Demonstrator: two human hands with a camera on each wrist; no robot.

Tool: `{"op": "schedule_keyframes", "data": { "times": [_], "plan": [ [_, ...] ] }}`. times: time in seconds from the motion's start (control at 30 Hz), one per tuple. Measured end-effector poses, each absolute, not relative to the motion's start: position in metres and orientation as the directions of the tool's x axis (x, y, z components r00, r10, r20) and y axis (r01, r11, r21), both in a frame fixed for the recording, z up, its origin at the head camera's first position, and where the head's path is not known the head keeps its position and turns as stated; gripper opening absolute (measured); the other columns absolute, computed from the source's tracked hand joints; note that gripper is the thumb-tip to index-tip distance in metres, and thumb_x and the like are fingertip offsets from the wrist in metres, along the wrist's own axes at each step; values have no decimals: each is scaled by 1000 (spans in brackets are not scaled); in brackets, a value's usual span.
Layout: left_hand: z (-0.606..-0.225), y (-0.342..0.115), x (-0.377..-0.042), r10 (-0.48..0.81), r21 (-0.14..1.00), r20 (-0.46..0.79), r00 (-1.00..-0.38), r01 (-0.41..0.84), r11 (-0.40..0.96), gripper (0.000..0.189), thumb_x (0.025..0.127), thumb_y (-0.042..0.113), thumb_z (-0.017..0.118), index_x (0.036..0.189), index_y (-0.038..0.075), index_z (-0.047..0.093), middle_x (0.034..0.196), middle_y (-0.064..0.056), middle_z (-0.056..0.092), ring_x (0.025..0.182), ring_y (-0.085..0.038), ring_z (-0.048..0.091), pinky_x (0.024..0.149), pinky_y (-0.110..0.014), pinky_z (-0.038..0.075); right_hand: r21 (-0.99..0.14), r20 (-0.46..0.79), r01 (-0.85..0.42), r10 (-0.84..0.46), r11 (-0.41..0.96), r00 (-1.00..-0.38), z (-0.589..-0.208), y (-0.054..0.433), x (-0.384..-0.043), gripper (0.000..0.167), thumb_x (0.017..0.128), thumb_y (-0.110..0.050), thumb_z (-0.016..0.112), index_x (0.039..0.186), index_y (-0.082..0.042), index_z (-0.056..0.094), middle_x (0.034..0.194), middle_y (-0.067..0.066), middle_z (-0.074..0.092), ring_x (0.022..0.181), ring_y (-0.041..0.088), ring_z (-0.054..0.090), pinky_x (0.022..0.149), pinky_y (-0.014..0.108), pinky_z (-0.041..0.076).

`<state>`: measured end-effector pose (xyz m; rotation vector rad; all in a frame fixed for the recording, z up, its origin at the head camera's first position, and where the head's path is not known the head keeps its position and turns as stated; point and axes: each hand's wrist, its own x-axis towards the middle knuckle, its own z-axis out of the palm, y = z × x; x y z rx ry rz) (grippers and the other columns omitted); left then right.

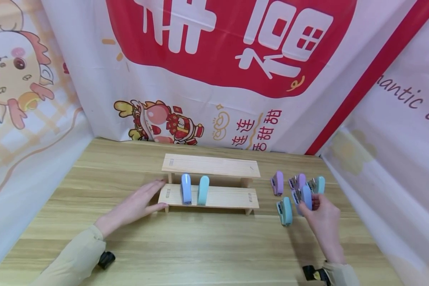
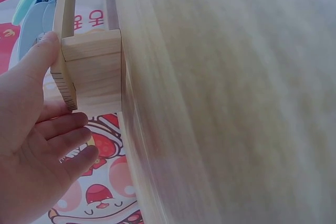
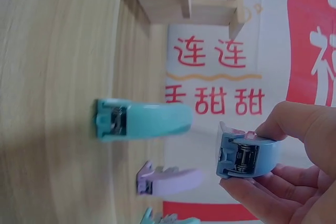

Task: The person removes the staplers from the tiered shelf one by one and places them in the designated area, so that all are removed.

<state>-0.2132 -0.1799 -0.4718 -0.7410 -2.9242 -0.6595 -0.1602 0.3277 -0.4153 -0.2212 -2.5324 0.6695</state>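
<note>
My right hand [image 1: 323, 216] holds a blue stapler [image 3: 262, 157] between thumb and fingers, lifted off the table at the right. In the head view, a teal stapler [image 1: 286, 210] stands just left of it, with a purple stapler [image 1: 300, 180] and another teal stapler [image 1: 320, 184] behind. My left hand [image 1: 139, 202] grips the left end of a two-step wooden shelf [image 1: 232, 198]; its thumb lies along the lower board's edge in the left wrist view. On that lower step, another blue stapler [image 1: 186, 188] and a teal stapler [image 1: 203, 190] sit side by side.
A second purple stapler [image 1: 278, 182] stands between the shelf and the group at the right. The shelf's upper step [image 1: 211, 165] is at the back. Printed cloth [image 1: 157, 75] hangs behind the wooden table [image 1: 200, 246] and along both sides.
</note>
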Motion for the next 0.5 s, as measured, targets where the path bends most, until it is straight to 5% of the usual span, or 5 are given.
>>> {"op": "schedule_keyframes", "data": {
  "times": [0.5],
  "plan": [
    [-472, -181, -213, 445, 386, 154, -882, 468, 795, 83, 92, 54, 62, 151, 1, 38, 155, -24, 40, 141, -44, 41, 115, -61, 38, -510, 352, 125, 338, 851, -873, -435, 358, -164, 30, 79, -12, 76, 100, 6, 64, 89, 27, 72, 74, 32, 69, 53, 18, 48]
  ]
}}
